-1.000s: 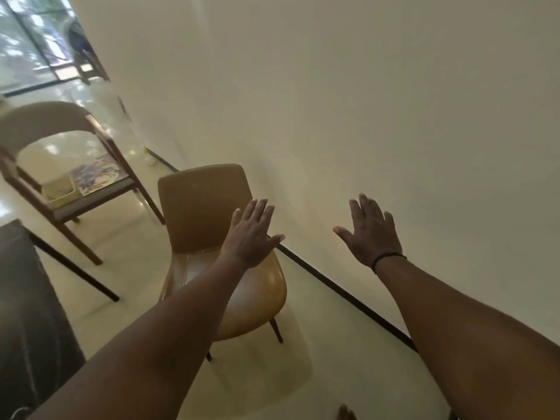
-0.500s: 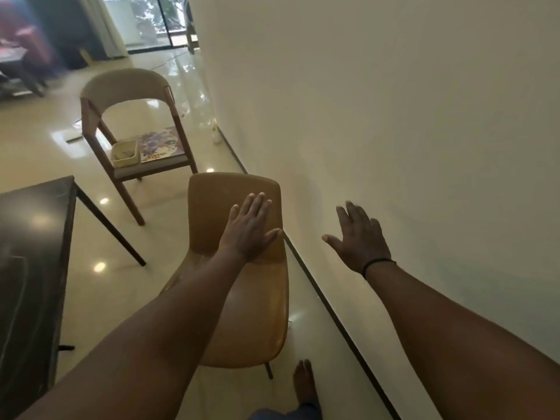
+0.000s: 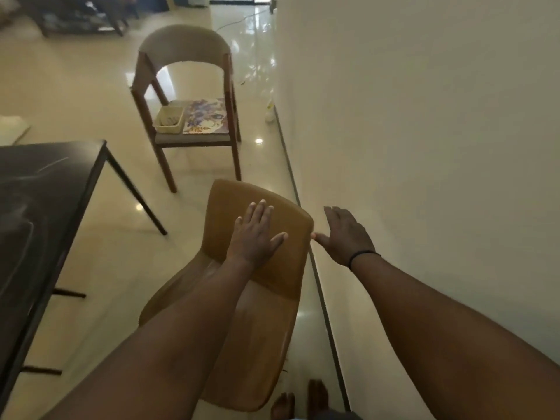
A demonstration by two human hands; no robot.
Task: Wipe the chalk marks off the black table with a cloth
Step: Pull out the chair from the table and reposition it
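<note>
While both arms reach forward, we see the left hand point(image 3: 256, 234) held flat and released, fingers straight and together, over the backrest of the tan chair point(image 3: 263, 298); we cannot tell whether the palm touches the backrest. The right hand point(image 3: 345, 234) is likewise spread and grasps nothing, its thumb pointing toward the backrest's right edge, and it hangs between the chair and the white wall point(image 3: 424, 147). A dark band point(image 3: 362, 256) circles the right wrist.

The black table point(image 3: 39, 207) stands at the left of the view, well apart from both hands. Pale chalk marks point(image 3: 27, 183) streak its top near the far right corner, and curved lines run down the surface toward the near edge. We find no cloth in this view.

Beyond the tan chair stands a wooden armchair point(image 3: 188, 95) with a rounded grey back. On its seat a small cream basket point(image 3: 169, 119) lies at the left edge and a flower-patterned sheet point(image 3: 206, 116) lies just beside it at the right. The glossy cream floor point(image 3: 91, 86) reflects light, and a dark strip point(image 3: 291, 177) runs along the foot of the wall. Two bare feet point(image 3: 300, 401) show at the bottom edge, beside the tan chair.
</note>
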